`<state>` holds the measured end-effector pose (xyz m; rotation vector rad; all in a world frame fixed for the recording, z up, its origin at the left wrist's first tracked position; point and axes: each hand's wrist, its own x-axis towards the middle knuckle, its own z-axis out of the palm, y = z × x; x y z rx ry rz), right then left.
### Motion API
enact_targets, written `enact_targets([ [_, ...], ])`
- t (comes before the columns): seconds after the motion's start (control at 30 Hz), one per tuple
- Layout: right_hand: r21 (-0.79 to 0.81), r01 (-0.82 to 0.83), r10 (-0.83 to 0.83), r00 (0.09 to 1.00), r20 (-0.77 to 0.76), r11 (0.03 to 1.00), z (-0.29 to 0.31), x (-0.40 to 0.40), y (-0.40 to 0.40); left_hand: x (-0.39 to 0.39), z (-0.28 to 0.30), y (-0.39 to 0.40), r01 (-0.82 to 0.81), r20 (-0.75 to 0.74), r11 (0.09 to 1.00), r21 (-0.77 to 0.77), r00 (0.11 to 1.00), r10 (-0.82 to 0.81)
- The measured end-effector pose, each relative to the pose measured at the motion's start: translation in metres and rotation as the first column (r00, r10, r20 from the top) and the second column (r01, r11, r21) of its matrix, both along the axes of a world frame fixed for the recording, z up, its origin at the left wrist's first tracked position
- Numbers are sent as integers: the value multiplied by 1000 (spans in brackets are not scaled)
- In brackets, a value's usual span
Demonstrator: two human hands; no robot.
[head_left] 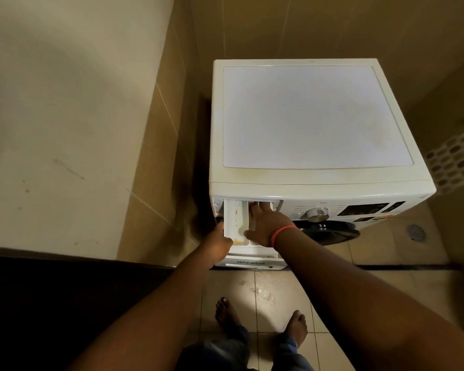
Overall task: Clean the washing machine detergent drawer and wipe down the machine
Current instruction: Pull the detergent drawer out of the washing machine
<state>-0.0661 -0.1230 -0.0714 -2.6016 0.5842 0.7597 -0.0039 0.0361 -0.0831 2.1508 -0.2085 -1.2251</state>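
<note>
A white front-loading washing machine (314, 116) stands against the tiled wall. Its detergent drawer (235, 218) is pulled far out at the front left; the compartments show yellowish-brown stains. My left hand (220, 243) grips the drawer's left front corner from the side. My right hand (263, 223) lies inside the drawer, fingers reaching back into the rear compartment near the slot, thumb by the middle divider. A red band circles that wrist.
A control knob (316, 213) and dark display (367, 209) sit right of the drawer, above the dark door (330, 231). A wall stands close on the left. My bare feet (263, 322) are on the tiled floor; a floor drain (415, 232) lies at right.
</note>
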Motion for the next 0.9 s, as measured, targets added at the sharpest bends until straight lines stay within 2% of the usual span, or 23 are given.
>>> enact_targets([
  [0.13, -9, 4, -4, 999, 43, 1000, -3, -6, 6, -2, 3, 2, -24, -10, 999, -30, 1000, 24],
  [0.4, 15, 40, -40, 999, 13, 999, 1, -33, 27, -31, 7, 23, -35, -27, 998, -53, 999, 34],
  [0.67, 67, 68, -78, 985, 152, 995, -2, -89, 47, -78, 8, 43, -90, 25, 996, -11, 996, 90],
  [0.8, 191, 107, -170, 922, 348, 976, 2, -129, 47, -111, 12, 50, -123, 60, 992, -3, 991, 123],
  [0.9, 367, 244, -396, 811, 430, 898, 11, -169, 44, -145, 22, 51, -146, 78, 989, -24, 986, 147],
])
